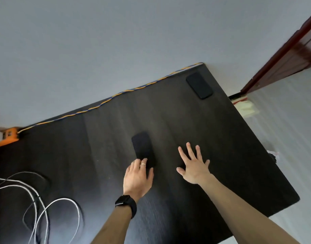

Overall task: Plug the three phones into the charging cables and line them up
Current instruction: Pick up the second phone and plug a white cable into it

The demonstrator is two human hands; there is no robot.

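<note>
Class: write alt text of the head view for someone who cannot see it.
A left hand touches the near phone on a dark table; the right hand spreads open beside it. Another phone lies far right, white cables left.

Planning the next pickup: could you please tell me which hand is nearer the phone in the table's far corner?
Right. The right hand lies spread on the table short of the far phone; the left hand, further left, touches the nearer phone.
</note>
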